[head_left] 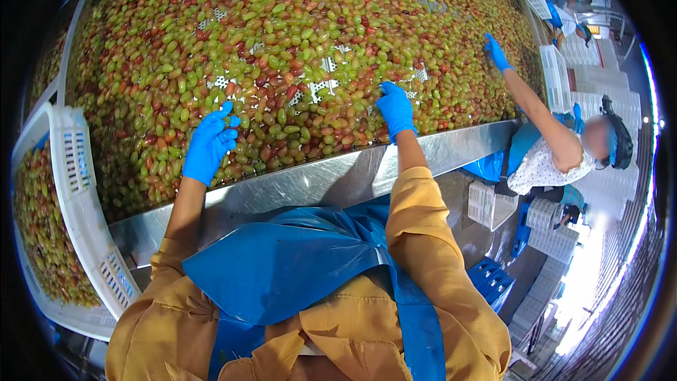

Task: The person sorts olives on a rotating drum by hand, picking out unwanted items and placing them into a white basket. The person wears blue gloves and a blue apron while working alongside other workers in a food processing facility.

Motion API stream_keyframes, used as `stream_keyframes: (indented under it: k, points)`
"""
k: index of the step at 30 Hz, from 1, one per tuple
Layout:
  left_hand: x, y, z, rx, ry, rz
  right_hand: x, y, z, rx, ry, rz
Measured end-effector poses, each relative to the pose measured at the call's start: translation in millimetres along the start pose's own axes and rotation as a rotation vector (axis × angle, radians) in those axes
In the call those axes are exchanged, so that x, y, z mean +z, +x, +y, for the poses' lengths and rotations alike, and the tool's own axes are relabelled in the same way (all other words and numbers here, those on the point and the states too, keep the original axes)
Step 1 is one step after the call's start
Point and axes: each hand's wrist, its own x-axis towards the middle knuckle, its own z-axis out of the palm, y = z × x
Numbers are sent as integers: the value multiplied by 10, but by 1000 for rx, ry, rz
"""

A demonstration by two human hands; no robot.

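Small oval fruits (296, 35), green, yellowish and red, lie thickly spread over a white perforated bed (324, 88) in a wide metal trough. My left hand (210, 142), in a blue glove, is over the fruits near the trough's front edge. Its fingers are bent but apart, and no fruit shows clearly between them. Farther right, my right hand (396, 109), also blue-gloved, rests at the fruits with its fingers curled together. Whatever its fingertips may hold is hidden. Bare patches of the bed show between and ahead of my hands.
A steel rim (317, 187) runs between my blue apron (282, 268) and the fruits. At left stands a white crate (74, 190) filled with similar fruits. A co-worker (557, 148) reaches a gloved hand in from the right. White crates (550, 229) stand behind that person.
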Motion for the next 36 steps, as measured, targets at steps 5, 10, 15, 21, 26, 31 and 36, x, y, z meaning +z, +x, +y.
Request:
stream_keyframes:
  k: [5,10,15,21,26,31,36]
  points:
    - [382,131,23,-93,65,-83,23,-334,-448,-121,206,-234]
    - [545,104,118,-166,130,-160,-202,-126,109,-4,788,-18]
    - [262,45,107,-292,118,-86,-239,56,323,214,865,57]
    - [246,-90,144,-310,148,32,54,-42,-84,-179,132,279]
    - [261,-55,230,-280,235,-16,105,-177,-610,102,58,74]
    - [274,-49,275,-303,275,-59,151,-196,-750,172,-13,2]
    - [359,-169,355,-290,378,-87,-143,-667,-1469,-244,110,9]
